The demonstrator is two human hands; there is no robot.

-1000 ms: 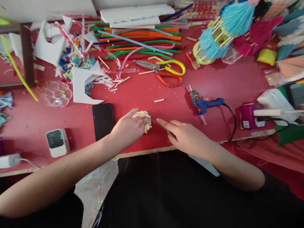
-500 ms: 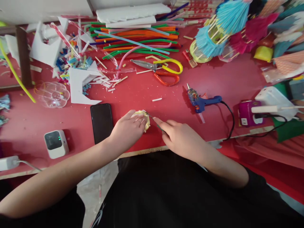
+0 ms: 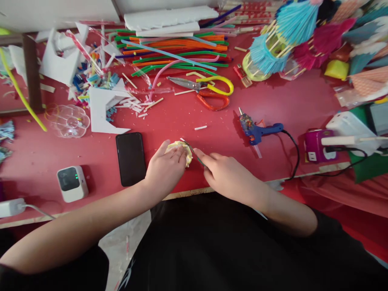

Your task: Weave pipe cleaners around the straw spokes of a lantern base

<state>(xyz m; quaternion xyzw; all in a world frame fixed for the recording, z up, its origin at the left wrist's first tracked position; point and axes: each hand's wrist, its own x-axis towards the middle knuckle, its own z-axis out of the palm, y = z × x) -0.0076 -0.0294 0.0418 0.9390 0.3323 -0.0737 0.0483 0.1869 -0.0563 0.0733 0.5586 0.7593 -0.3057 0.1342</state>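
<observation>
A small round piece (image 3: 189,158) with a pale yellow, uneven rim and whitish middle lies on the red tabletop near its front edge. My left hand (image 3: 167,163) rests flat over it, fingers stretched and pressing it down, thumb apart, so much of the piece is hidden. My right hand (image 3: 226,171) is closed around a slim craft knife (image 3: 188,145), the index finger laid along its back. Its dark blade touches the rim's upper right. A bit of green handle shows below the finger. At the blade's tip sits a tiny white bit (image 3: 182,139).
Beside my left wrist lies a black phone (image 3: 131,159). Scissors (image 3: 201,87) and a blue glue gun (image 3: 257,128) lie further back. Pipe cleaners (image 3: 178,50), white foam cutouts (image 3: 98,109) and a blue paper umbrella model (image 3: 269,56) line the rear. A white device (image 3: 72,184) stands left.
The knife blade has shifted a little along the rim, and a small white bit now shows at its tip. Both hands keep their places on piece and knife. The view has shifted slightly.
</observation>
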